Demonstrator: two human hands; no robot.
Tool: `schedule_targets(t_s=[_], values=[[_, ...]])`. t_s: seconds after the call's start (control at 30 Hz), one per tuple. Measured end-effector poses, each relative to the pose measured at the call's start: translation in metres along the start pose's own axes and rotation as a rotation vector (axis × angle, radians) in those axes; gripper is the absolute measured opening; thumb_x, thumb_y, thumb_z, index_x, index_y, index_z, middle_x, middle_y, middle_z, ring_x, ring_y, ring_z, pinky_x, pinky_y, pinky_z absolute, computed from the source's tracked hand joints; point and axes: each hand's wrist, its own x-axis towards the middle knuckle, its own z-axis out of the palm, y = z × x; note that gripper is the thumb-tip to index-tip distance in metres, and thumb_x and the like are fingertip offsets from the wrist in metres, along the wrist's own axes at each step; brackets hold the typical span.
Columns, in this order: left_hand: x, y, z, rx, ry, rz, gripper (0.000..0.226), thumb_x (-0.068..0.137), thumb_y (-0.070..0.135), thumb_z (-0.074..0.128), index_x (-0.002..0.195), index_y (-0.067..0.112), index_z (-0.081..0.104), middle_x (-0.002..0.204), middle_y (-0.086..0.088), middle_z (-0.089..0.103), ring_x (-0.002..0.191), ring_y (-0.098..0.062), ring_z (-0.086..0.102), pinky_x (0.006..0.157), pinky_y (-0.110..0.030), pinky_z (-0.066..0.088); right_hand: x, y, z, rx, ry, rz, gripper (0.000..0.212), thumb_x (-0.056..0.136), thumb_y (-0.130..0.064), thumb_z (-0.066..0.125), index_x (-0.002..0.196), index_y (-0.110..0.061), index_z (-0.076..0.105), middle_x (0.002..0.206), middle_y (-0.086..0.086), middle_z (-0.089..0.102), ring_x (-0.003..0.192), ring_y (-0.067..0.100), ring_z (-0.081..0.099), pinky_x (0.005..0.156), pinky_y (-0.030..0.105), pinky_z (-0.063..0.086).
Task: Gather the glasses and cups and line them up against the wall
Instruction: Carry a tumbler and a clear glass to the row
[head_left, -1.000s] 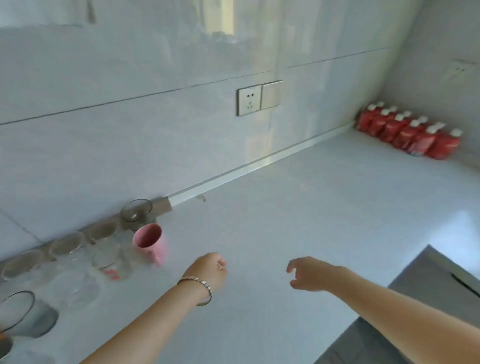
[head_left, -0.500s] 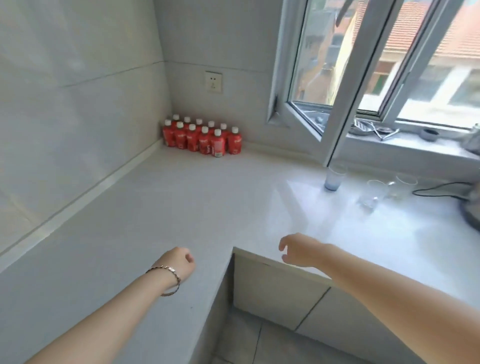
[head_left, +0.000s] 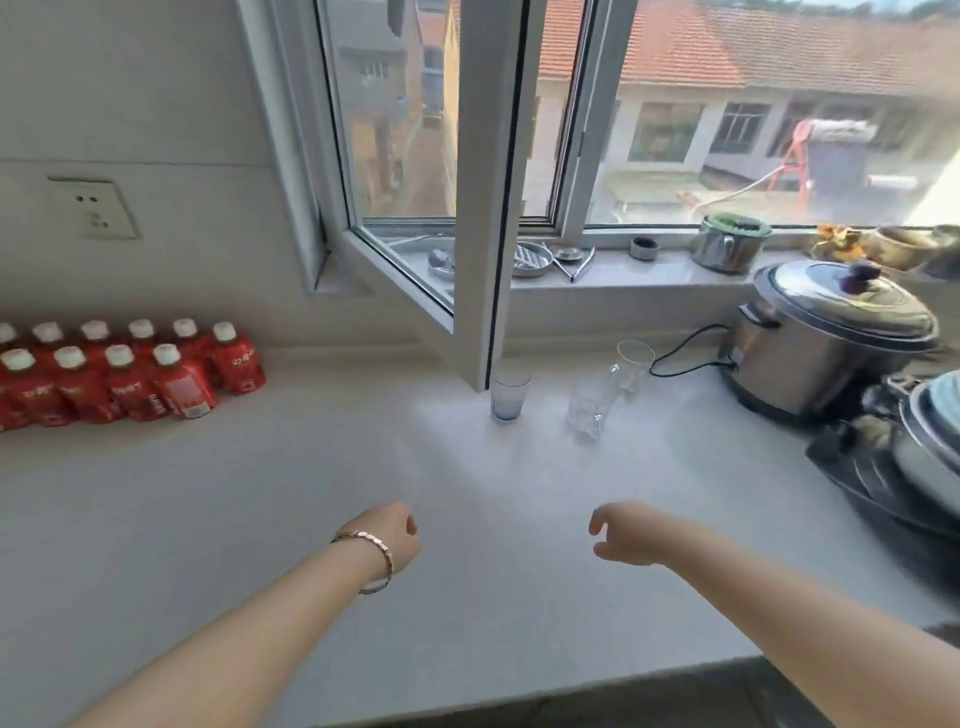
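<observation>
On the counter (head_left: 260, 493): bottles (head_left: 124, 374) far left against the wall; one glass (head_left: 509, 395) at the foot of the open window sash (head_left: 483, 208); two more glasses (head_left: 589, 410) (head_left: 634, 364) just right of it; cooker (head_left: 831, 338) further right, below the sill (head_left: 649, 270); both hands (head_left: 387, 538) (head_left: 626, 532) nearer, apart.

Left forearm: bare, enters from 7 o'clock, reaches toward 1 o'clock; chain bracelet (head_left: 375, 558) at the wrist. Left hand (head_left: 390, 531): back uppermost, fingers curled under loosely, holding nothing. Right forearm: bare, enters from 4 o'clock, reaches toward 10 o'clock. Right hand (head_left: 626, 532): relaxed, fingers bent downward, thumb apart from them, holding nothing. The hands are level and apart.
</observation>
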Motion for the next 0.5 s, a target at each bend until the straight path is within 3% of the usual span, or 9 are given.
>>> schedule_targets(t_s=[0.27, 0.4, 0.5], values=[[0.086, 0.074, -0.014, 0.029, -0.061, 0.087, 0.029, 0.089, 0.019, 0.044, 0.115, 0.014, 0.058, 0.123, -0.004, 0.060, 0.113, -0.024, 0.057, 0.096, -0.031, 0.046, 0.081, 0.057, -0.051, 0.112, 0.068, 0.084, 0.046, 0.093, -0.031, 0.049, 0.137, -0.018, 0.042, 0.139, 0.004, 0.047, 0.128, 0.021, 0.045, 0.099, 0.028, 0.038], [0.123, 0.102, -0.005, -0.023, -0.068, 0.019, 0.029, 0.087, 0.020, 0.046, 0.113, 0.016, 0.059, 0.122, -0.004, 0.061, 0.112, -0.024, 0.058, 0.096, -0.031, 0.046, 0.149, 0.078, -0.084, 0.140, 0.253, 0.036, 0.060, 0.089, -0.034, 0.056, 0.141, -0.015, 0.032, 0.143, 0.009, 0.035, 0.132, 0.026, 0.037, 0.100, 0.034, 0.039], [0.144, 0.123, 0.001, -0.061, -0.081, -0.050, 0.028, 0.088, 0.021, 0.046, 0.112, 0.016, 0.060, 0.121, -0.004, 0.062, 0.111, -0.024, 0.058, 0.093, -0.028, 0.045, 0.196, 0.090, -0.103, 0.186, 0.278, -0.008, 0.083, 0.082, -0.040, 0.065, 0.147, -0.020, 0.018, 0.153, 0.011, 0.019, 0.140, 0.028, 0.024, 0.106, 0.039, 0.036]])
